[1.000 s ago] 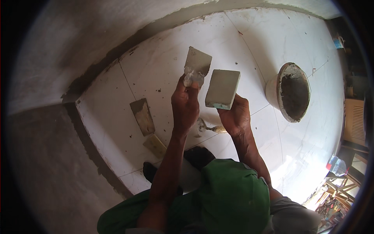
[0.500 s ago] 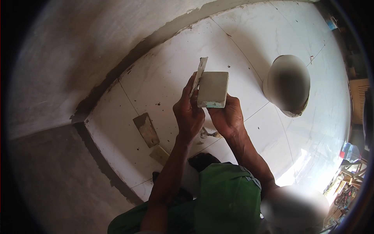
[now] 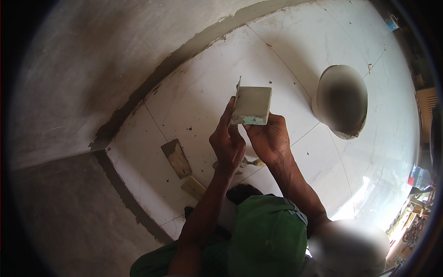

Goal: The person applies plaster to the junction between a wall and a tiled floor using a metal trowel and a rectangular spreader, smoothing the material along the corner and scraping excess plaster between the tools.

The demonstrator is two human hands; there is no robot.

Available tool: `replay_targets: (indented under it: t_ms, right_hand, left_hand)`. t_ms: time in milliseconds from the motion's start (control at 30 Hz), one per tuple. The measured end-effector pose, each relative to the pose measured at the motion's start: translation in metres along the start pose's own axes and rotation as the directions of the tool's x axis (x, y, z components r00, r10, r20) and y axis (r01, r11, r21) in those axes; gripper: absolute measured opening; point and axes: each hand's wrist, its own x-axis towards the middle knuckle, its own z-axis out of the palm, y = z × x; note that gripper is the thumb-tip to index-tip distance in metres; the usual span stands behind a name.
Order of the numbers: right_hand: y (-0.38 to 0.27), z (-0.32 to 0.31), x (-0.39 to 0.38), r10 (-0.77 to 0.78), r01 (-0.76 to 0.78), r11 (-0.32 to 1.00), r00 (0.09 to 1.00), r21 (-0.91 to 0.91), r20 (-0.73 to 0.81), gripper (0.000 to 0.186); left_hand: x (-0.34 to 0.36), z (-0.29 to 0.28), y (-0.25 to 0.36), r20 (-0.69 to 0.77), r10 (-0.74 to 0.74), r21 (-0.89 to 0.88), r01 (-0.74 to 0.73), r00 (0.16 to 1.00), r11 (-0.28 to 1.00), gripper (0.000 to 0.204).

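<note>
My left hand [image 3: 227, 143] grips a thin, mortar-smeared metal blade [image 3: 237, 87], seen edge-on against the left side of a rectangular grey block [image 3: 251, 102] with a teal lower edge. My right hand [image 3: 272, 138] holds that block from underneath, fingers and thumb closed on it. Beneath my hands, a mortar-crusted tool [image 3: 254, 162] with a pale handle lies on the white tiled floor [image 3: 295, 55], partly hidden. To the left lie a flat rectangular plate [image 3: 176, 158] with dried mortar and a yellowish rectangular piece [image 3: 191, 188], partly behind my left forearm.
A round bucket [image 3: 318, 105], blurred inside, stands at the right. Plastered walls [image 3: 83, 69] meet in a corner on the left, with darker mortar along their base. A clear plastic bottle [image 3: 420, 179] and clutter sit at the far right edge. My green-clad legs fill the lower middle.
The blade has turned from showing its face to edge-on and moved right against the block. The block has shifted slightly left, so my two hands are closer together.
</note>
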Motion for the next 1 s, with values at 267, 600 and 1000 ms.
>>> replay_targets:
  t_ms: [267, 600, 1000]
  right_hand:
    - [-0.012, 0.005, 0.002, 0.017, -0.017, 1.0, 0.999, 0.004, -0.034, 0.043]
    - [-0.038, -0.02, 0.006, -0.017, -0.012, 0.98, 0.99, 0.201, 0.143, 0.037]
    - [-0.031, -0.067, -0.007, -0.045, 0.002, 0.973, 0.982, 0.23, 0.182, 0.044]
  left_hand:
    - [-0.007, -0.009, -0.015, 0.035, 0.032, 0.138, -0.037, 0.999, 0.99, 0.042]
    - [-0.025, -0.011, -0.036, 0.066, 0.204, 0.183, -0.213, 0.977, 0.96, 0.039]
    - [0.005, -0.02, -0.016, 0.177, -0.464, -0.75, 0.424, 0.868, 0.507, 0.034]
